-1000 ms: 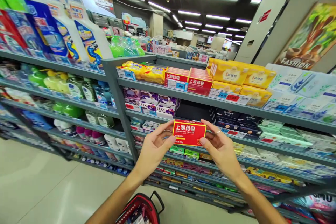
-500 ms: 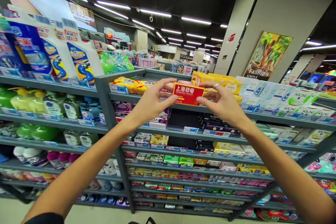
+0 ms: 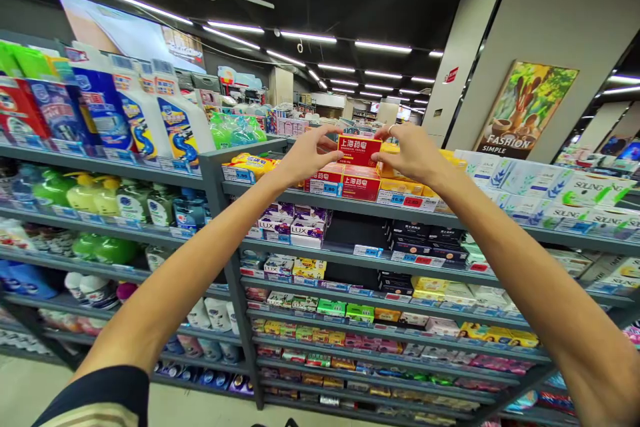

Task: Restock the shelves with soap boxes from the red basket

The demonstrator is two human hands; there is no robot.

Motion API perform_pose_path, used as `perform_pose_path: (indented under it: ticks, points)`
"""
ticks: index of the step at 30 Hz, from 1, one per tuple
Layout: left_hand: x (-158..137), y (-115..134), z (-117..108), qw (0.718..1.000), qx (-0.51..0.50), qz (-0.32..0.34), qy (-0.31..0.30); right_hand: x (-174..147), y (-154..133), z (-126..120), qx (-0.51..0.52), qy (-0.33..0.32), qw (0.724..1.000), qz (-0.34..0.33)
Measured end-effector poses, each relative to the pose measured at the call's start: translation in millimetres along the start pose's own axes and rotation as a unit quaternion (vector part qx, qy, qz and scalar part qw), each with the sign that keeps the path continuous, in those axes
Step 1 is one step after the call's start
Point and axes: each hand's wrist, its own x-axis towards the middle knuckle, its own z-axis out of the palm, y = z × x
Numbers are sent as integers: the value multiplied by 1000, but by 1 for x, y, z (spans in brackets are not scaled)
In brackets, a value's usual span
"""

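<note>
Between both hands is a red soap box (image 3: 358,150) with white lettering, its front facing me. My left hand (image 3: 316,149) grips its left end with thumb and fingers, and my right hand (image 3: 404,150) grips the right end; a ring shows on a right finger. The box is level, just above two like red soap boxes (image 3: 361,185) side by side on the top shelf; whether it rests on them I cannot tell. Yellow soap packs (image 3: 253,163) lie left of them. More yellow packs (image 3: 400,187) sit to the right, partly behind my right hand.
A grey shelf rack (image 3: 345,203) with price tags runs across the view. White soap boxes (image 3: 530,183) are stacked at the right of the top shelf. Tall cleaner bottles (image 3: 180,127) stand on the left bay. Purple and white soap boxes (image 3: 307,227) occupy the shelf below.
The red soap box has gone from in front of the shelf edge to above the like boxes, which now show beneath it. Both hands moved with it, and the view shifted slightly.
</note>
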Motion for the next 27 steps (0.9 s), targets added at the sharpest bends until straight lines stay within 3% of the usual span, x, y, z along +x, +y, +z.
perform_pose_path:
  ticks: [15, 27]
  points:
    - [-2, -15, 12, 999, 25, -28, -35, -10, 14, 15, -51, -39, 998, -29]
    - [-5, -14, 13, 997, 62, -2, -41, -14, 20, 11, -41, -45, 996, -59]
